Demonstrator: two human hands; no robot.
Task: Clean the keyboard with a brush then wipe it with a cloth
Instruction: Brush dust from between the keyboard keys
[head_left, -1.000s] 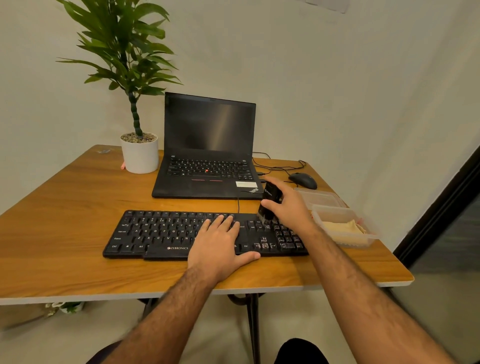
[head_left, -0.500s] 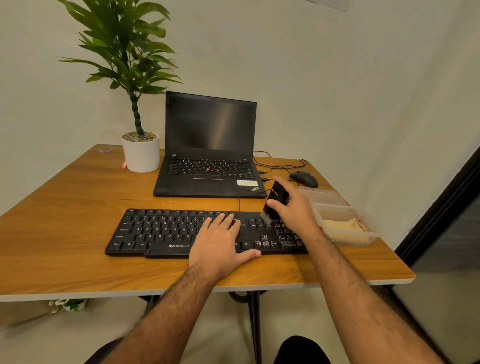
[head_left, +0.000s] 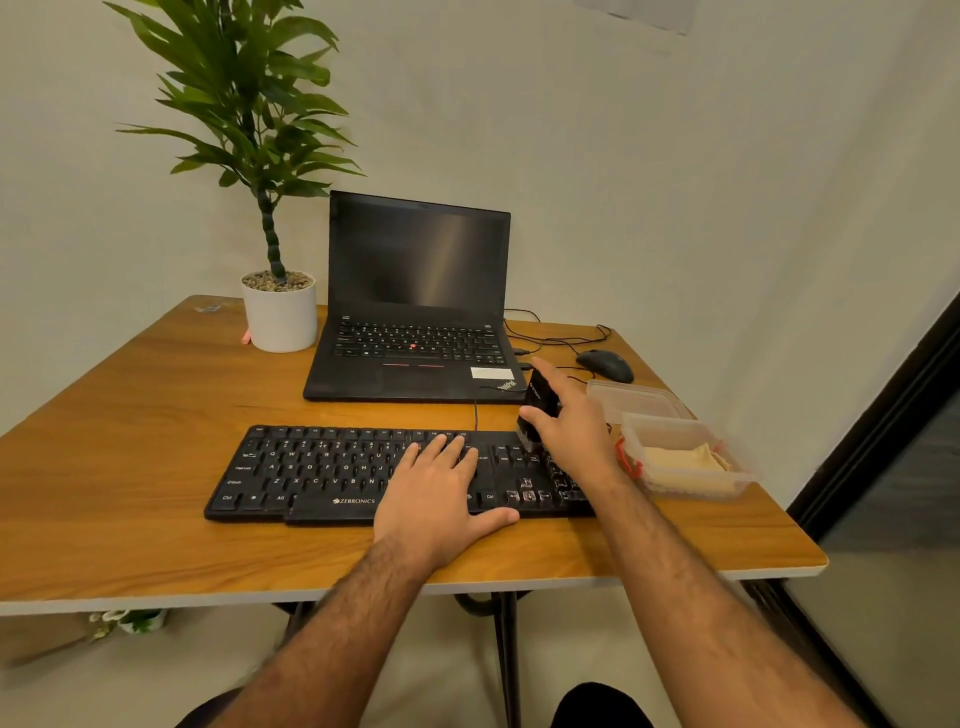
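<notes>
Wooden table (head_left: 130, 467) fills the frame centre, black keyboard (head_left: 322, 473) lying on it. Left hand (head_left: 441, 493) rests flat, fingers straight, on the keys; right hand (head_left: 576, 431) grips a black brush (head_left: 537, 402) at the keyboard's right end. Cloth (head_left: 680, 460) sits in a clear tub (head_left: 691, 486) at right, laptop (head_left: 415, 312) behind.

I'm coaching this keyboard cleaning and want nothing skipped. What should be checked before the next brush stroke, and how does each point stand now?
1. Black brush gripped: ok, the right hand curls round it.
2. Bristles on the keys: ok, the tip meets the black full-size keyboard at its right end.
3. Keyboard steadied: ok, the left hand lies flat on it.
4. Yellow cloth ready for wiping: ok, it lies in the open clear plastic box right of the keyboard.
5. Dust left between keys: cannot tell.
6. Keyboard cable clear of the brush: ok, it runs back left of the brush.
</notes>
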